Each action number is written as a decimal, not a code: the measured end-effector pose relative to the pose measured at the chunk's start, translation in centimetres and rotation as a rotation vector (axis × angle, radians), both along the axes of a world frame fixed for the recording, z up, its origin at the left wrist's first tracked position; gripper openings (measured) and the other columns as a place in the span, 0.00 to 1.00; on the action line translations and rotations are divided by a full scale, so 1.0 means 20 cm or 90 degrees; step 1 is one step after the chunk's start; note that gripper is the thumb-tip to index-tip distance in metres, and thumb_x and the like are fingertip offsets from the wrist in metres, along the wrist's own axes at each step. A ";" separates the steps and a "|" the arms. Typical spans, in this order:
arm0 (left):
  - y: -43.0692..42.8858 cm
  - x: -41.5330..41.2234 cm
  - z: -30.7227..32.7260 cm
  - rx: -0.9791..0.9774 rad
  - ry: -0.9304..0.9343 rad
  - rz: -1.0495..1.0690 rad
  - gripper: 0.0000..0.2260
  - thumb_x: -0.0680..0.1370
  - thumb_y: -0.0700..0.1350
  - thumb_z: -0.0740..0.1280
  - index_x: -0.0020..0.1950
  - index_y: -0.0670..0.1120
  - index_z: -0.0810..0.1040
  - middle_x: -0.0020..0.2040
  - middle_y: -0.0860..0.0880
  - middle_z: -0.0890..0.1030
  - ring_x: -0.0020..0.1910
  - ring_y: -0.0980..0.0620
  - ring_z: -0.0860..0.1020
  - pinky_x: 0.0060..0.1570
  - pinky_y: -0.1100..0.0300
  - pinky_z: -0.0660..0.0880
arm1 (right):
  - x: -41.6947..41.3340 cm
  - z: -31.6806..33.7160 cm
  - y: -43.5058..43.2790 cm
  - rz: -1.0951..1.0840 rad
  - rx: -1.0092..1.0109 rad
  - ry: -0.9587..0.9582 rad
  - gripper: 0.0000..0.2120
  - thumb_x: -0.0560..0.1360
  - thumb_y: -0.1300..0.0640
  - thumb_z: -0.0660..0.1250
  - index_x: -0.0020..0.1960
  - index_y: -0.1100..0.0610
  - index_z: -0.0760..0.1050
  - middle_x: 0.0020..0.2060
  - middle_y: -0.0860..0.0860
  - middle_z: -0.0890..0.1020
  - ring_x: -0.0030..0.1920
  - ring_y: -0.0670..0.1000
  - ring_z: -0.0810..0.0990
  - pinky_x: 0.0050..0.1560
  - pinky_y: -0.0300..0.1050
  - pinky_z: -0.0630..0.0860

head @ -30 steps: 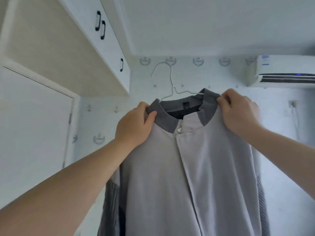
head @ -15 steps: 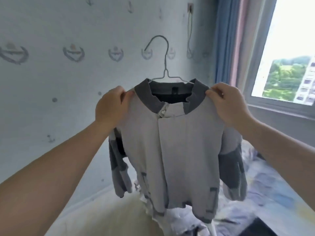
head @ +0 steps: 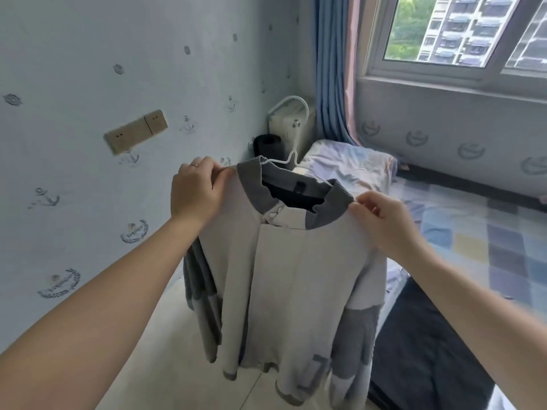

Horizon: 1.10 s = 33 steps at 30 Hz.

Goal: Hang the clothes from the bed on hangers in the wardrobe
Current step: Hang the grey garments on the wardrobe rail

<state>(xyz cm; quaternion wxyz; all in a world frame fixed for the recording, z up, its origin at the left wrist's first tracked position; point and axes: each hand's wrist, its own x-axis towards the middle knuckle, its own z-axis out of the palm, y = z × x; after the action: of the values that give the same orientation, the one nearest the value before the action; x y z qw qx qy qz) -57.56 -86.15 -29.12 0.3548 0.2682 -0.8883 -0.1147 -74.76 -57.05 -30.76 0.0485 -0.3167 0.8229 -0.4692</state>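
Observation:
A light grey jacket [head: 299, 279] with a dark grey collar hangs on a white wire hanger [head: 291, 134], whose hook rises above the collar. My left hand [head: 196, 190] pinches the jacket's left shoulder beside the collar. My right hand [head: 384, 221] pinches the right shoulder. The jacket is held in the air in front of me, its sleeves hanging down over the floor beside the bed [head: 461, 220]. The wardrobe is out of view.
A bed with a blue patchwork sheet and a pillow [head: 349, 164] fills the right side; a dark garment [head: 426, 344] lies on its near part. Wallpapered wall with sockets [head: 134, 131] on the left. Blue curtain [head: 330, 69] and window [head: 461, 31] behind.
My view has swung right and down, from the cupboards and air conditioner to the bed and window. Both hands keep their hold on the jacket's shoulders, now lower.

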 end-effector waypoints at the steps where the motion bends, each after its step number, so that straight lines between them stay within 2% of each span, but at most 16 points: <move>1: -0.04 -0.08 -0.03 -0.002 -0.005 -0.006 0.14 0.81 0.54 0.64 0.44 0.44 0.75 0.42 0.46 0.78 0.42 0.41 0.73 0.41 0.50 0.70 | -0.05 -0.03 -0.02 -0.003 0.009 -0.002 0.04 0.77 0.55 0.68 0.44 0.52 0.79 0.34 0.50 0.75 0.32 0.47 0.69 0.33 0.38 0.67; 4: -0.13 -0.34 -0.13 0.012 -0.025 -0.019 0.14 0.80 0.54 0.64 0.44 0.44 0.75 0.43 0.45 0.78 0.43 0.40 0.73 0.44 0.49 0.69 | -0.23 -0.14 -0.06 -0.024 0.017 -0.015 0.04 0.77 0.56 0.68 0.44 0.53 0.79 0.35 0.52 0.77 0.33 0.47 0.70 0.31 0.35 0.66; 9: -0.25 -0.76 -0.27 0.047 -0.097 -0.037 0.11 0.81 0.53 0.65 0.45 0.46 0.75 0.46 0.46 0.79 0.48 0.40 0.73 0.48 0.49 0.69 | -0.55 -0.30 -0.16 -0.051 0.032 -0.066 0.04 0.77 0.56 0.68 0.44 0.53 0.80 0.34 0.50 0.78 0.33 0.47 0.70 0.32 0.40 0.67; 14: -0.36 -1.07 -0.44 0.117 -0.192 -0.024 0.12 0.81 0.55 0.63 0.49 0.47 0.77 0.50 0.47 0.79 0.55 0.41 0.72 0.52 0.50 0.67 | -0.84 -0.48 -0.27 -0.052 0.107 -0.082 0.03 0.78 0.56 0.67 0.46 0.49 0.78 0.39 0.50 0.80 0.39 0.49 0.75 0.38 0.43 0.69; 19: -0.45 -1.25 -0.69 0.228 -0.259 -0.028 0.10 0.82 0.54 0.63 0.51 0.48 0.77 0.53 0.47 0.78 0.57 0.42 0.70 0.53 0.49 0.69 | -1.01 -0.69 -0.40 -0.076 0.227 -0.097 0.06 0.79 0.57 0.66 0.52 0.56 0.80 0.44 0.53 0.80 0.47 0.53 0.76 0.43 0.44 0.65; 24: -0.63 -1.48 -0.92 0.263 -0.330 -0.033 0.10 0.82 0.54 0.62 0.52 0.49 0.77 0.55 0.48 0.78 0.59 0.41 0.71 0.56 0.48 0.69 | -1.20 -0.89 -0.59 -0.117 0.299 -0.122 0.07 0.79 0.54 0.65 0.52 0.57 0.79 0.45 0.53 0.79 0.47 0.54 0.75 0.44 0.46 0.66; 28: -0.81 -1.70 -1.14 0.283 -0.395 -0.028 0.11 0.82 0.55 0.62 0.55 0.49 0.77 0.60 0.46 0.78 0.63 0.40 0.70 0.60 0.48 0.67 | -1.39 -1.08 -0.80 -0.166 0.366 -0.135 0.08 0.80 0.51 0.63 0.52 0.54 0.78 0.45 0.52 0.77 0.48 0.55 0.76 0.46 0.50 0.72; 33: -1.02 -1.99 -1.43 0.308 -0.454 -0.029 0.13 0.83 0.55 0.59 0.56 0.47 0.75 0.62 0.45 0.76 0.65 0.40 0.68 0.62 0.46 0.64 | -1.66 -1.35 -1.06 -0.176 0.453 -0.137 0.10 0.81 0.51 0.60 0.51 0.55 0.77 0.43 0.51 0.73 0.48 0.58 0.76 0.45 0.51 0.72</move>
<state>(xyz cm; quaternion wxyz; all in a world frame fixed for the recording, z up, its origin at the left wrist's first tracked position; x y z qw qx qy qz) -97.32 -106.58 -57.62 -0.0502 0.3468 -0.9086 -0.2275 -108.03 -78.32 -57.66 0.1773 -0.1156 0.9592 -0.1875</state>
